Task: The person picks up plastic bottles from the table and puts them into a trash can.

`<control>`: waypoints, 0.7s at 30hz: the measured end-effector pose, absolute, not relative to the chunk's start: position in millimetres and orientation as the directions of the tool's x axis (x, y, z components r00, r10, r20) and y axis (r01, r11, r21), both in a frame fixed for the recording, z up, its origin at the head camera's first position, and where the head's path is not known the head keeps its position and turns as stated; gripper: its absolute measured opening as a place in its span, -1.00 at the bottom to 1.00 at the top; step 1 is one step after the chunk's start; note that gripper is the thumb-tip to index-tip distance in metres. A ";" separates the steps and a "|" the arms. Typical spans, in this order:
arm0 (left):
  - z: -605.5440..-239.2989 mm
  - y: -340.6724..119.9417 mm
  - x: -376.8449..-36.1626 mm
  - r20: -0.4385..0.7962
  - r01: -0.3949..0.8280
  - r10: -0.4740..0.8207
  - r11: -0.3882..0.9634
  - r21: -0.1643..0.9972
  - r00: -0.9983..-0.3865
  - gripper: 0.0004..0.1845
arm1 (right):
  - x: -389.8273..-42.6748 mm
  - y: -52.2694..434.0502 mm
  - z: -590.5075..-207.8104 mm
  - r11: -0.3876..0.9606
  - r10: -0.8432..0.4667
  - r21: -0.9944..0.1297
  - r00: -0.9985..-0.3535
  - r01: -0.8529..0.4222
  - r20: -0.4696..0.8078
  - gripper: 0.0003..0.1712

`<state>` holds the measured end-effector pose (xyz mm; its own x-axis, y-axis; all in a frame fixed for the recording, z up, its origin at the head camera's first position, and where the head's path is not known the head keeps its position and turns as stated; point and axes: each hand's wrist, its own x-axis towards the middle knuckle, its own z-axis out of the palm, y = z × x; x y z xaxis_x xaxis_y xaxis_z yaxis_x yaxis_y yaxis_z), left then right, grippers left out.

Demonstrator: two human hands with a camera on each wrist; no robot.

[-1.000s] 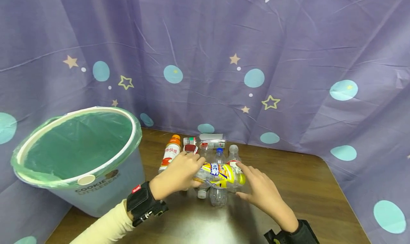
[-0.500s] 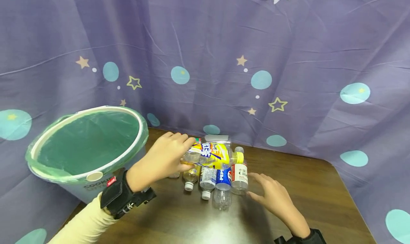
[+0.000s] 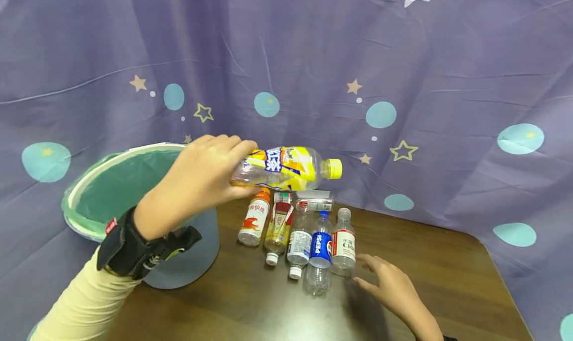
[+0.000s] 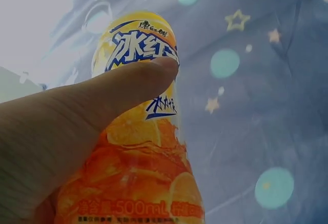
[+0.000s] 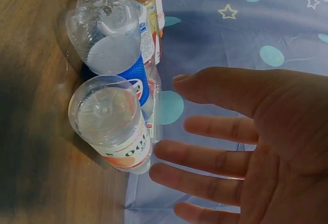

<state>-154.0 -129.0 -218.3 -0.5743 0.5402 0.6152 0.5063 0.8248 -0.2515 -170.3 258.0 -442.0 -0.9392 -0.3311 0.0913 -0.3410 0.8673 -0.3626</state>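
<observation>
My left hand (image 3: 201,174) grips a yellow-and-orange labelled plastic bottle (image 3: 286,168) by its base, held level in the air with its yellow cap pointing right, above the row of bottles. In the left wrist view my thumb (image 4: 110,93) lies across the bottle's label (image 4: 138,152). My right hand (image 3: 389,286) hovers low over the wooden table (image 3: 438,281) with fingers spread, just right of a clear bottle with a red-and-white label (image 3: 343,242). The right wrist view shows the open palm (image 5: 256,147) beside that bottle's base (image 5: 110,124).
Several bottles lie side by side on the table: an orange-capped one (image 3: 254,216), a brownish one (image 3: 277,226), a clear one (image 3: 299,241), a Pepsi bottle (image 3: 320,251). A bin lined with a green bag (image 3: 130,191) stands at left. Purple star-patterned cloth (image 3: 403,82) hangs behind.
My left hand lifted the yellow bottle off the row of bottles and raised it up and leftward. My right hand let go and sank toward the table.
</observation>
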 end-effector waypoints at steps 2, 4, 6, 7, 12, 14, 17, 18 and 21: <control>-209.6 -136.9 -154.0 0.629 0.497 0.514 0.838 -0.224 -0.583 -0.33 | -169.6 258.5 -442.7 0.868 -0.332 -0.361 -0.939 -0.340 0.088 -0.48; -202.7 -145.5 -154.1 0.637 0.479 0.480 0.857 -0.192 -0.604 -0.34 | -169.0 258.8 -443.6 0.867 -0.333 -0.362 -0.938 -0.343 0.090 -0.48; -196.9 -155.3 -154.0 0.638 0.457 0.442 0.876 -0.156 -0.631 -0.35 | -168.5 258.5 -444.3 0.867 -0.335 -0.361 -0.938 -0.344 0.089 -0.49; -194.3 -159.7 -154.9 0.638 0.446 0.426 0.884 -0.141 -0.642 -0.36 | -168.1 259.0 -444.8 0.868 -0.333 -0.360 -0.939 -0.342 0.090 -0.49; -185.0 -185.0 -157.1 0.636 0.391 0.350 0.917 -0.082 -0.688 -0.37 | -167.2 260.0 -446.9 0.866 -0.332 -0.368 -0.940 -0.338 0.080 -0.49; -182.9 -195.6 -158.1 0.634 0.370 0.326 0.927 -0.068 -0.701 -0.37 | -167.0 260.0 -447.6 0.864 -0.332 -0.376 -0.940 -0.335 0.073 -0.49; -181.0 -210.9 -160.3 0.621 0.334 0.293 0.941 -0.054 -0.727 -0.38 | -167.1 260.1 -448.5 0.863 -0.332 -0.383 -0.941 -0.331 0.064 -0.48; -180.6 -216.0 -161.2 0.611 0.318 0.284 0.946 -0.056 -0.739 -0.39 | -167.2 260.1 -448.9 0.863 -0.331 -0.384 -0.942 -0.328 0.060 -0.48; -179.4 -230.4 -163.9 0.563 0.263 0.244 0.963 -0.048 -0.789 -0.41 | -167.7 259.9 -449.4 0.863 -0.331 -0.388 -0.942 -0.324 0.052 -0.48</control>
